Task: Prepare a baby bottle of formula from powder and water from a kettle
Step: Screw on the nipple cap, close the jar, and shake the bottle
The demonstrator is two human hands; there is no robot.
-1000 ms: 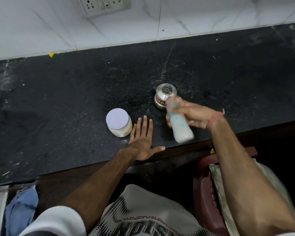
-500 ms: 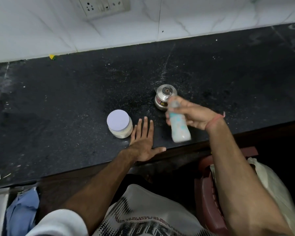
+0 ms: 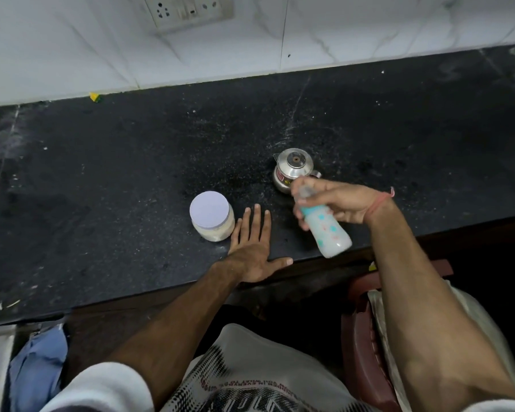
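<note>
While our right hand (image 3: 343, 203) grips the bottle (image 3: 324, 226) by its neck, fingers wrapped around the teal collar, the bottle hangs tilted above the front edge of the counter (image 3: 101, 188), its base pointing toward us and to the right. It is blurred, and its teat end is lost under our fingers. Its body is pale and cloudy with milky white liquid, and it carries small teal and pink printed shapes; we cannot make out any words on it. A thin red thread (image 3: 381, 200) circles our right wrist.

Our left hand (image 3: 253, 245) lies flat on the black counter, palm down, fingers straight and close together, thumb spread along the front edge. It holds nothing. Just beside its little finger stands the jar (image 3: 213, 217), upright, with a flat pale lilac lid and off-white powder showing through its clear wall. The lid is plain, with no writing that we can see.

Behind the right hand sits the kettle (image 3: 291, 169), small and shiny steel, lid on, with a dark knob on top. A red label shows low on its left side, but the lettering is too small for us to read. Our knuckles overlap its near side in this view.

Above the counter a white tiled wall carries a socket panel (image 3: 187, 8). White specks are scattered over the dark stone around the kettle.
</note>
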